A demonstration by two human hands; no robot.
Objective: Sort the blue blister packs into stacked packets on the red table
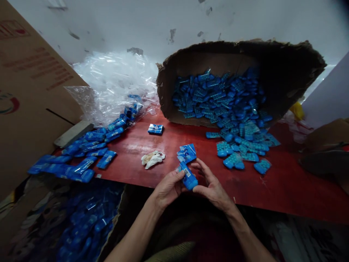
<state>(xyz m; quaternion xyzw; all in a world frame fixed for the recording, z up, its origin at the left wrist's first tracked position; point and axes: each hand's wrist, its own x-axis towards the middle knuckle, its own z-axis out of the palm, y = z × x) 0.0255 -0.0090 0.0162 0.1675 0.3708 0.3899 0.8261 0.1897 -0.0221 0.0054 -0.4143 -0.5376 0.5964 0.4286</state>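
My left hand (170, 186) is closed on a small blue pack (188, 178) with a white barcode label, its thumb lying on the upper face. Curved around the pack's right side, my right hand (214, 185) has thumb and fingers apart, and the thumb tip touches the lower end. Just beyond my fingers, a stack of printed blue wrappers (187, 153) lies on the red table (131, 156). A crumpled whitish cloth or tissue (153, 159) is left of it. Farther back lies a small bundle of blue cards or wrappers (155, 128).
A torn cardboard box (169, 105) on its side spills blue blister-like packs (234, 160) at right. Blue wrapped packs (92, 145) are heaped at left, before clear plastic sleeves (117, 80). Below the table edge, another container holds blue packs (87, 222). A large carton (29, 83) stands left.
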